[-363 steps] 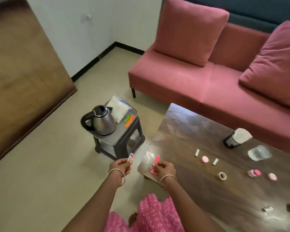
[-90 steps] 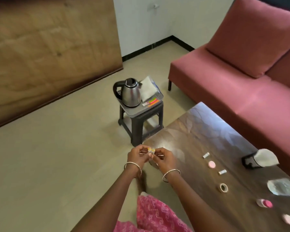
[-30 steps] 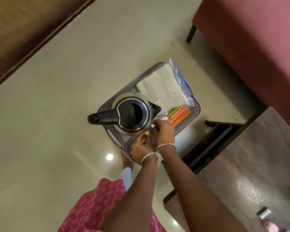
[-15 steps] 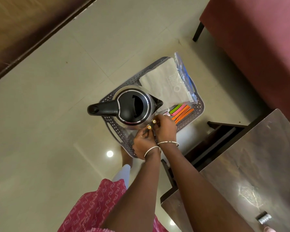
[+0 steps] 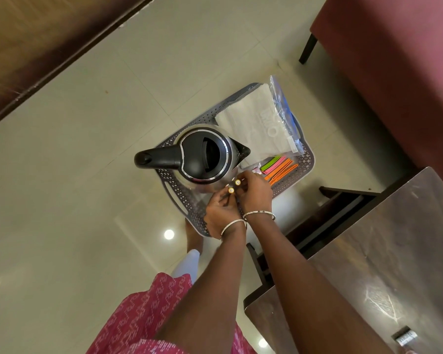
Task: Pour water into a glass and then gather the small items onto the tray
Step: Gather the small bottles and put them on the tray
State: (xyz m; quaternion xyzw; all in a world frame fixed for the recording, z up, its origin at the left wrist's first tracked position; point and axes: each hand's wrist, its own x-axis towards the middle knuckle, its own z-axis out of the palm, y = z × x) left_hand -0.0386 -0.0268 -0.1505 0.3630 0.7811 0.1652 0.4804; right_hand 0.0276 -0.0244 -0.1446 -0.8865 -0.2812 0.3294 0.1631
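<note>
1. The left hand [image 5: 221, 210] has its fingers curled and pinches a small gold-capped piece [image 5: 231, 190] at its fingertips.
2. The right hand [image 5: 255, 194] touches the left hand along the knuckles, fingers also curled, and pinches a second small gold-capped piece [image 5: 237, 182] just beyond the first.
3. Both pieces are held above the near part of the grey perforated plastic tray [image 5: 308, 159], right against the side of the steel kettle with the black lid and handle [image 5: 205, 157].
4. Only the gold ends show; the fingers hide the rest, so what the pieces are cannot be told.
5. Just right of the right hand, a bundle of green, pink and orange strips [image 5: 279, 167] lies in the tray; beyond it lies a white folded sheet in a clear plastic bag [image 5: 253, 123].
6. The hands cover the tray's near edge, and the kettle hides the tray's middle.
7. To the right, the corner of the dark polished wooden table [image 5: 381, 251] comes near the tray; a small silver item [image 5: 404, 338] lies at its near edge.
8. Bare beige floor tiles [image 5: 74, 175] spread to the left of the hands.
</note>
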